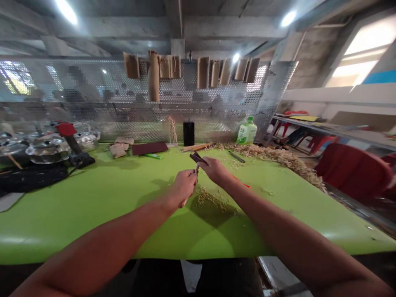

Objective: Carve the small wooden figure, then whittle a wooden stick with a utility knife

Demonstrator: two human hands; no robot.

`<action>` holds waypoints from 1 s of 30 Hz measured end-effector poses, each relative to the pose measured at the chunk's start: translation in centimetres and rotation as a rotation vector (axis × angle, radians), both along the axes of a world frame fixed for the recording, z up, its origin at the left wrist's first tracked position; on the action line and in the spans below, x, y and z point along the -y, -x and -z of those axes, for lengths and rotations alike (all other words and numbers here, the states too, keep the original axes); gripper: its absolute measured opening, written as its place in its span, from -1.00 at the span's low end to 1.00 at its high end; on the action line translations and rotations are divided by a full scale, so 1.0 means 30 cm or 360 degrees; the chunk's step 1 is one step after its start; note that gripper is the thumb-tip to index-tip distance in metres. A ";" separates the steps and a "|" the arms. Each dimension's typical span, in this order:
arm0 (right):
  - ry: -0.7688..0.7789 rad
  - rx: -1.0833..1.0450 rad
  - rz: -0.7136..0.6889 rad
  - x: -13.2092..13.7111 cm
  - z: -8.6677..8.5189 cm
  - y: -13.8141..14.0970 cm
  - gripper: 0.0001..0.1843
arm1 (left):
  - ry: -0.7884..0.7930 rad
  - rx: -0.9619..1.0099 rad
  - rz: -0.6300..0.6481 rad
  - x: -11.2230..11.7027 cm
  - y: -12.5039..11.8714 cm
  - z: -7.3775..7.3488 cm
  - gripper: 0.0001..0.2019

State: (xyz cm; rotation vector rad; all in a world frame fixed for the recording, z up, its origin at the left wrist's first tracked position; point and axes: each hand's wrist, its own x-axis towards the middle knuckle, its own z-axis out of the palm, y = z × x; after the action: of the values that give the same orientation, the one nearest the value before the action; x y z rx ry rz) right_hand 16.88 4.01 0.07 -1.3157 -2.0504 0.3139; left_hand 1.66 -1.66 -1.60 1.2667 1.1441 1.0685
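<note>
Over a bright green workbench [93,218], both hands were raised close together near the middle of the top. The left hand [185,186] was curled shut around a slim pale wooden stick [196,168], with its tip showing above the fist and its lower end showing below. The right hand [215,170] gripped a small dark carving tool [197,158], fingers folded over it, though single fingertips could not be told apart. The tool's end sat just beside the stick's tip. Curled pale wood shavings [210,198] lay scattered beneath the hands, and a long heap of shavings [272,159] ran toward the far right corner, near a green-labelled plastic bottle [246,131].
</note>
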 end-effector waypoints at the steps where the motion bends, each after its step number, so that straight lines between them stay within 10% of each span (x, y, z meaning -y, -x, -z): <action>1: -0.0007 0.0002 -0.0038 0.010 0.004 0.002 -0.76 | -0.0005 0.0010 -0.0015 -0.004 0.000 0.002 -0.76; 30: 0.0880 -0.0772 -0.0435 -0.043 -0.008 -0.035 -0.78 | -0.0110 -0.0332 -0.0028 -0.019 0.021 0.031 -0.73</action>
State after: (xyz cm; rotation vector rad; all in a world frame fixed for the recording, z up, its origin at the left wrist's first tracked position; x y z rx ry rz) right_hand 17.93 5.29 0.31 -1.0996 -1.7711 1.2648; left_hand 1.01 -1.08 -2.52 1.4516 1.2856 1.0137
